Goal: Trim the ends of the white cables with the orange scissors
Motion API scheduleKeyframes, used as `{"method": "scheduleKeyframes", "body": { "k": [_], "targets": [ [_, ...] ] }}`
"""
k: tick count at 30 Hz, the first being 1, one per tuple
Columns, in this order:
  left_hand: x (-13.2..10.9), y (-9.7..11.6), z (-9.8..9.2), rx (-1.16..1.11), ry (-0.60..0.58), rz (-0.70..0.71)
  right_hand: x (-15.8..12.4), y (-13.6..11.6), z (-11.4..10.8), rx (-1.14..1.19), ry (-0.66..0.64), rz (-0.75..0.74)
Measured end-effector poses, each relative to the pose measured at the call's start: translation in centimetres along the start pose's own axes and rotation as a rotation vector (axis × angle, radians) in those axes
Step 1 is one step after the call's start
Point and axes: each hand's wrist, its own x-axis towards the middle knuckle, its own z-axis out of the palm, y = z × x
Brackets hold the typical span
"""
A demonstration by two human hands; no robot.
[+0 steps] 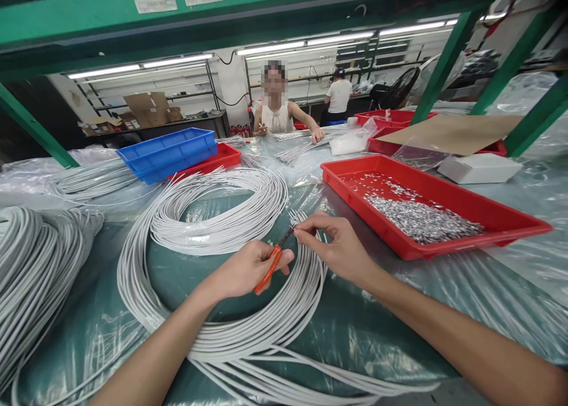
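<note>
My left hand [248, 267] is wrapped round small orange-handled pliers [269, 270], their dark jaws pointing up and right. At the jaws, my right hand [337, 246] has thumb and index finger pinched together. What lies between those fingers is too small and covered to make out. Just beyond them show the bunched ends of white cables [296, 216], which belong to a large coil of cable [248, 338] lying under both hands. A second white coil [217, 240] rests on the far part of it.
A red tray [426, 243] of small shiny metal pieces stands right. A blue tray [171, 151] overlaps a red one at back left. More cable [35, 276] lies left. Green posts [444, 68] frame the plastic-covered table. A co-worker [276, 116] faces me across it.
</note>
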Motion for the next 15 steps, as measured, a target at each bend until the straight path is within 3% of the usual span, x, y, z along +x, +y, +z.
{"method": "scheduleKeyframes", "body": {
  "k": [9,15],
  "targets": [
    [-0.04,-0.14,0.14,0.011,-0.010,-0.007,-0.42,-0.43,0.27,-0.171,0.083,-0.116],
    [-0.11,0.18,0.43,-0.004,-0.015,-0.015,-0.55,-0.49,0.51,-0.156,0.101,-0.098]
  ]
}}
